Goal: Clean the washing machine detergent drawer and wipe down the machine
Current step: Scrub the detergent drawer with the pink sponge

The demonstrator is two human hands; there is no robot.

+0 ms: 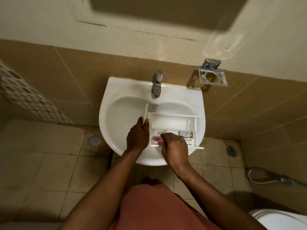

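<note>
I am viewing the work area from above through the head camera. The sink (114,97) is occupying the centre of the field against the tiled wall, with the faucet (157,85) standing at its far rim. The detergent drawer (167,122) is lying in the basin, open side up. Its long axis is running left to right across the basin, square to my line of sight. Its front panel (145,113) is pointing left and its rear end is reaching the sink's right rim.

The left hand (137,136) is gripping the front panel, thumb on the inner face and fingers on the outer, and appears to be steadying the drawer. The right hand (174,146) is holding a pink tool (157,139) with its fingers curled round it. The tool is apparently a small brush, though I cannot tell its type for certain. Its tip is sitting in the near compartment at the drawer's left end. The right hand is the nearer one to the other compartments.

Judgement: the next stroke is calling for travel to the right along the long axis, toward the small fittings at the rear end. Open room is lying in the basin to the left of the panel. On the right, the drawer is sitting at the rim with no margin.
</note>
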